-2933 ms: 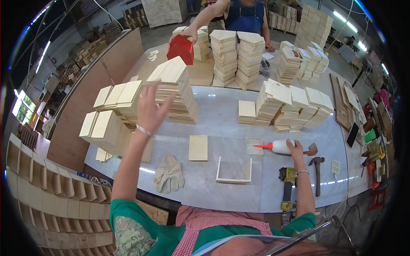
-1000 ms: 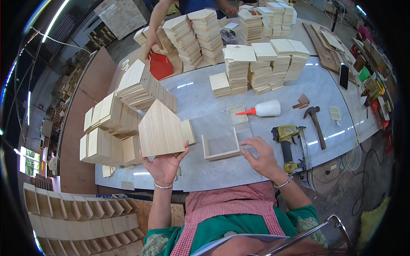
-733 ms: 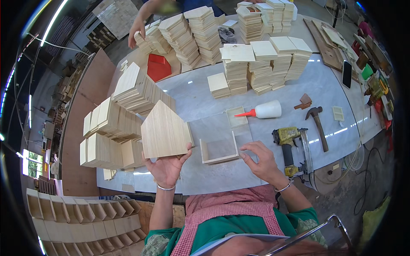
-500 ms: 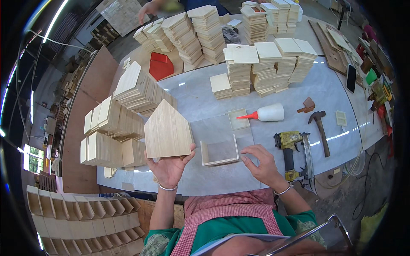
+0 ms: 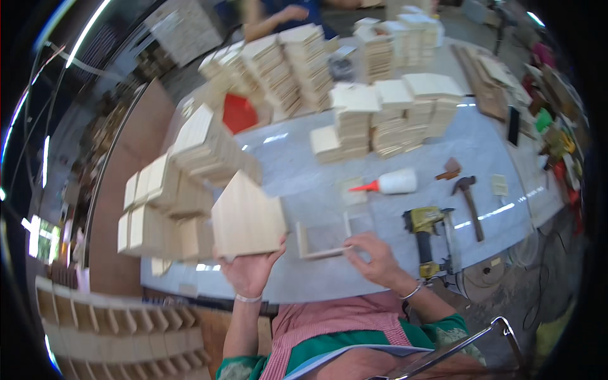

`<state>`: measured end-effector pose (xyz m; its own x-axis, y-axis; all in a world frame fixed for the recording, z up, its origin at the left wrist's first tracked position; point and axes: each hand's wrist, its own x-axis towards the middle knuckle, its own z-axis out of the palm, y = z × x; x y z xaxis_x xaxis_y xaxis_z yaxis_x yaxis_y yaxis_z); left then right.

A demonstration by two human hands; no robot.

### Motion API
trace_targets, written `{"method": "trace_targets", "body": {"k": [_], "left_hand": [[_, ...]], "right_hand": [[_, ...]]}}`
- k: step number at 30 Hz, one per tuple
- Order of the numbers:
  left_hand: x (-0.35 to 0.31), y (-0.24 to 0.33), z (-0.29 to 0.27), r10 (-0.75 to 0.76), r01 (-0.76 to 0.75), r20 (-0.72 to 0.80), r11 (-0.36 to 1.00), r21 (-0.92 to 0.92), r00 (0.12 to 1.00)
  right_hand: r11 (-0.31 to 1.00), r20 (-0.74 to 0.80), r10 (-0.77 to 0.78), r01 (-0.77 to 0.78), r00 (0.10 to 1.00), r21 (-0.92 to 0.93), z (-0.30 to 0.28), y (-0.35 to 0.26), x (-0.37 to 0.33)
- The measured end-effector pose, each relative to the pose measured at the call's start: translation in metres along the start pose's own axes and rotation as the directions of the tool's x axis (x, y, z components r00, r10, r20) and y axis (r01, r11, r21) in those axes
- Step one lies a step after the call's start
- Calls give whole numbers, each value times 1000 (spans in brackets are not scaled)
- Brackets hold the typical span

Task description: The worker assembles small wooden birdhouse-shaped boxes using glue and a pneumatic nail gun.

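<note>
My left hand (image 5: 247, 273) grips the lower edge of a pale, house-shaped wooden panel (image 5: 248, 218), its pointed end facing away from me. Thumb and fingers of my right hand (image 5: 375, 258) close on the near right corner of a thin three-sided wooden frame (image 5: 324, 253) lying on the table. Motion blur softens the exact contact there. Beyond the frame lies a white glue bottle (image 5: 398, 182) on its side, its red nozzle over a small pale tray-like piece (image 5: 354, 190). To the right of my right hand is a yellow and black nail gun (image 5: 425, 235).
Stacked wooden panels (image 5: 168, 180) stand at the left, and more stacks (image 5: 396, 114) across the back. A red house-shaped piece (image 5: 239, 114) sits among them. At right lie a hammer (image 5: 472, 209), brown scraps (image 5: 449, 170) and a phone (image 5: 513, 125). Another person's arm (image 5: 275, 24) shows at the far side.
My right hand has moved left onto the frame's near corner, its fingers closing there. My left hand still holds the panel. The whole view has shifted slightly, and the other person's arm shows more.
</note>
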<state>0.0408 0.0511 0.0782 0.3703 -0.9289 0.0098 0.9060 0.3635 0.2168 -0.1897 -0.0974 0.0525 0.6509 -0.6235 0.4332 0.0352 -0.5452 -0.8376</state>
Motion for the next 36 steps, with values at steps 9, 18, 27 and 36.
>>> {"method": "trace_targets", "body": {"k": [9,18,27,36], "left_hand": [[-3,6,-6,7,-8,39,1000,28,999],[-10,7,-3,-8,8,52,1000,9,999],[-30,10,-4,-7,3,119,999,36,993],[-21,2,5,-8,4,102,999,38,995]], "right_hand": [[996,-14,16,-17,1000,-83,9,-9,-13],[993,-1,36,-36,999,-112,13,-32,-25],[995,38,4,-1,999,-96,10,-41,-27],[998,60,56,-56,997,10,10,-30,-25]]}}
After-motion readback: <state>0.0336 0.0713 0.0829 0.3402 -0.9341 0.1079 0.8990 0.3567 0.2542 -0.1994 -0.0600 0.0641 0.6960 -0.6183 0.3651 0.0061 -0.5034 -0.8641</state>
